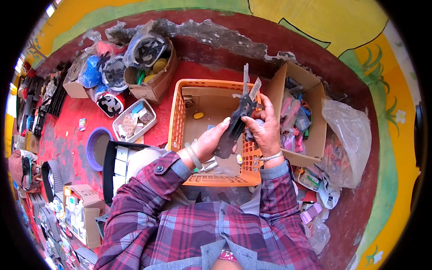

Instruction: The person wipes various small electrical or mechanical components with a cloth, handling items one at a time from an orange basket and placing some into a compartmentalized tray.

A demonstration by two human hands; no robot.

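Over the orange plastic basket I hold up a black hand tool with grey metal blades spread apart at its top; its exact kind is unclear. My left hand is closed round its wide black lower part. My right hand grips its right side, thumb pressed on the black body and fingers behind. Something grey and textured shows under my right hand, too hidden to name. Inside the basket, cardboard lines the bottom, with a yellow oval piece and a small white-and-yellow item near its right wall.
Right of the basket stands a cardboard box of colourful packaged goods, beside a clear plastic bag. Behind left, another carton holds bagged helmets. A white tray, a purple-rimmed basin and a black box lie to the left.
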